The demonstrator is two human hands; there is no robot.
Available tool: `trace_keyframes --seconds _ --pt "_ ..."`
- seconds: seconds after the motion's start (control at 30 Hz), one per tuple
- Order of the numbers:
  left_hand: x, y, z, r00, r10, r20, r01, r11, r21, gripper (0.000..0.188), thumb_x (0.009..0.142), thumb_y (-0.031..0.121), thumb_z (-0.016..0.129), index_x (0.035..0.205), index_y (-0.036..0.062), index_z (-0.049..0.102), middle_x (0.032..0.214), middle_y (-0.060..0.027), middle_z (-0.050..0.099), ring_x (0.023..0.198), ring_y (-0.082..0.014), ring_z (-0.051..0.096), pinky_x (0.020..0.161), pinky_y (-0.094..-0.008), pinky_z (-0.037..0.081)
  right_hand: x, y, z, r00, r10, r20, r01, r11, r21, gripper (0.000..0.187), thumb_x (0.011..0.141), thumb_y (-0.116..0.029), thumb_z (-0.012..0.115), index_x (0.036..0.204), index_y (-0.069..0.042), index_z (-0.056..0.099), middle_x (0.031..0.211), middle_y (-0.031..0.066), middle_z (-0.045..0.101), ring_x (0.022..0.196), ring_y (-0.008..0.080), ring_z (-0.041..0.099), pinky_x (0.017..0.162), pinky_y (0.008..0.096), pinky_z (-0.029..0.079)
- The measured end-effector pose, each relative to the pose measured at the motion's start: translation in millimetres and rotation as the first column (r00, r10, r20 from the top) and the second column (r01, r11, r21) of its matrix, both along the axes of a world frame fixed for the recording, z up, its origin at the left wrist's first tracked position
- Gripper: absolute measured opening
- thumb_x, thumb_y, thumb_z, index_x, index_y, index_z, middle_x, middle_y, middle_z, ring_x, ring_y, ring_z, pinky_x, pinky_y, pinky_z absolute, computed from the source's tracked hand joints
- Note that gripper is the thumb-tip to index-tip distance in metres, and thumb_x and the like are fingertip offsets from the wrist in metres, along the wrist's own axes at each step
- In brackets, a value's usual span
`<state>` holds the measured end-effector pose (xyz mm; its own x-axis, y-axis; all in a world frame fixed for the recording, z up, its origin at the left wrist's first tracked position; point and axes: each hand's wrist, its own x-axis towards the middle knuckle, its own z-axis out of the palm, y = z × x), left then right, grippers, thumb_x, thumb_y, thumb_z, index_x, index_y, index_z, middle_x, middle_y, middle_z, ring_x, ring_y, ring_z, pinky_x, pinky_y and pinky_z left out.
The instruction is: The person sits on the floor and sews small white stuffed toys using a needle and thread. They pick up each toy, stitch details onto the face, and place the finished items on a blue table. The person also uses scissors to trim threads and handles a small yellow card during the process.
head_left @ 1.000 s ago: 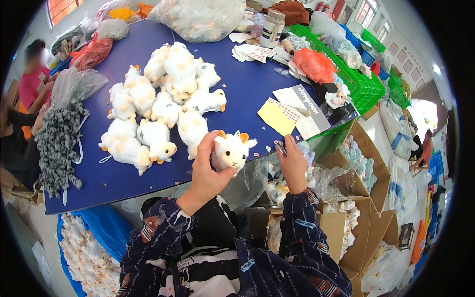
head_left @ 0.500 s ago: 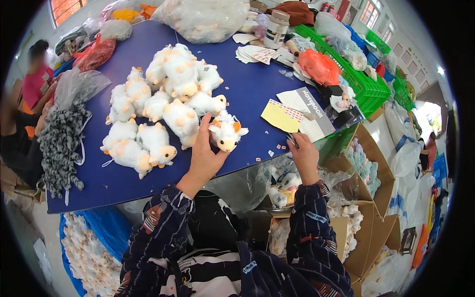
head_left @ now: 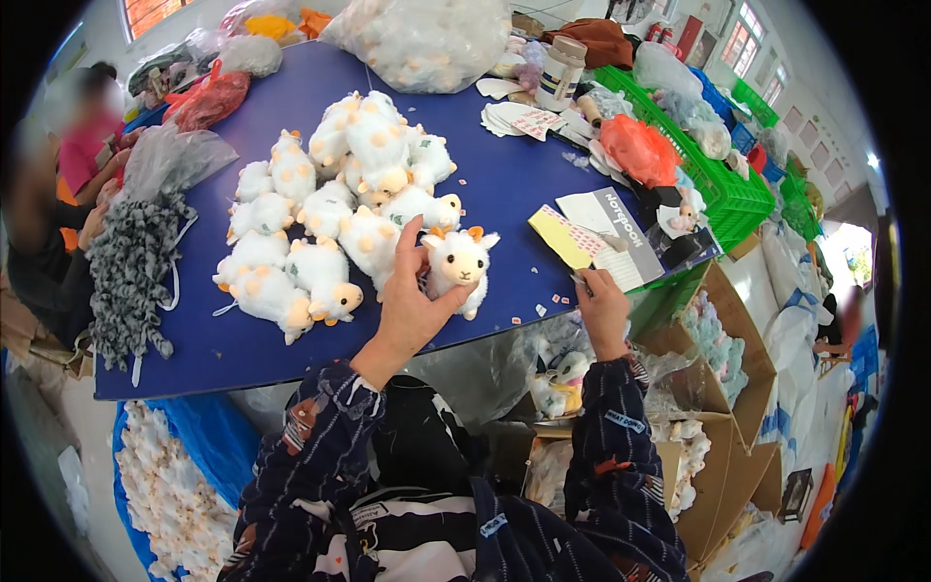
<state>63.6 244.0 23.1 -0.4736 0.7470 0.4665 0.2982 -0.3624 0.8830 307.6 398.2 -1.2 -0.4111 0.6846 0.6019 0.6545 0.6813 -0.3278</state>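
Note:
A white plush goat (head_left: 459, 264) with small orange horns stands upright near the table's front edge, its face turned toward me. My left hand (head_left: 407, 299) grips it from the left, thumb across its front and fingers behind. My right hand (head_left: 603, 308) is closed in a pinch on a thin metal tool (head_left: 584, 282) that looks like tweezers, mostly hidden by the fingers. Just beyond it lies a yellow sheet with rows of small red-and-white stickers (head_left: 567, 236), partly over a notebook (head_left: 626, 242). To the left, several similar plush goats (head_left: 325, 213) lie heaped on the blue table (head_left: 514, 199).
Tiny labels (head_left: 541, 310) are scattered at the front edge. Grey fluffy material (head_left: 131, 281) hangs over the left side. A bulging clear bag (head_left: 417, 44), a white jar (head_left: 561, 73) and a green crate (head_left: 722, 179) line the back and right. Open cardboard boxes (head_left: 732, 466) stand below right.
The plush goat in my left hand has been turned more upright, with its face toward me. My right hand stays beside the sticker sheet, its tool tip raised slightly. The whole view has shifted a little.

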Motion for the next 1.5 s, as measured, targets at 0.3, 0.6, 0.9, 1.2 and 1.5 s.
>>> trace_keyframes --seconds 0.3,0.6,0.9,1.2,1.5 --pt "-22.7 13.1 -2.5 0.604 0.189 -0.774 -0.293 0.956 0.005 0.076 0.071 0.007 0.069 0.139 0.0038 0.034 0.124 -0.0184 0.050 0.114 -0.0358 0.045 0.099 -0.0441 0.035 -23.0 -58.5 -11.7 0.981 0.068 -0.184 -0.082 0.994 -0.070 0.028 0.070 0.002 0.068 0.097 -0.007 0.065 0.086 0.0089 0.063 0.074 0.0257 0.063 0.064 0.0308 0.050" --pt "33.7 -24.2 5.3 0.826 -0.020 -0.564 -0.004 0.999 -0.042 0.033 0.076 0.011 0.070 0.106 0.0024 0.060 0.103 -0.0124 0.058 0.091 -0.0275 0.058 0.078 -0.0365 0.047 -32.7 -87.6 -26.4 0.914 0.082 -0.398 -0.151 0.978 -0.145 0.028 0.069 0.003 0.068 0.094 -0.008 0.066 0.083 0.0081 0.062 0.069 0.0250 0.063 0.060 0.0312 0.050" --pt "50.2 14.5 1.8 0.831 -0.092 -0.548 0.180 0.978 0.107 0.011 0.084 0.010 0.064 0.084 -0.0007 0.062 0.076 -0.0116 0.061 0.057 -0.0223 0.059 0.053 -0.0301 0.047 -23.4 -81.8 -24.9 0.889 0.106 -0.446 -0.197 0.967 -0.164 0.023 0.071 0.002 0.068 0.093 -0.005 0.066 0.082 0.0087 0.062 0.071 0.0229 0.064 0.061 0.0292 0.050" --pt "62.9 21.9 17.7 0.634 -0.332 0.698 0.755 0.461 -0.467 0.043 0.095 0.040 0.050 0.103 -0.0008 0.060 0.102 -0.0094 0.063 0.082 -0.0132 0.060 0.067 -0.0278 0.051 -10.1 -97.0 -27.2 0.884 0.194 -0.425 -0.235 0.971 -0.047 0.021 0.073 0.002 0.070 0.093 -0.004 0.067 0.084 0.0086 0.062 0.067 0.0214 0.063 0.057 0.0276 0.050" --pt "106.3 22.7 -31.7 0.454 -0.170 0.875 0.674 0.707 -0.212 0.026 0.091 0.015 0.057 0.114 0.0030 0.055 0.101 -0.0067 0.063 0.084 -0.0132 0.061 0.068 -0.0278 0.052 4.6 -109.5 -10.3 0.904 0.211 -0.371 -0.282 0.947 -0.151 0.035 0.068 0.007 0.066 0.100 -0.005 0.066 0.085 0.0089 0.062 0.070 0.0248 0.063 0.058 0.0305 0.050"
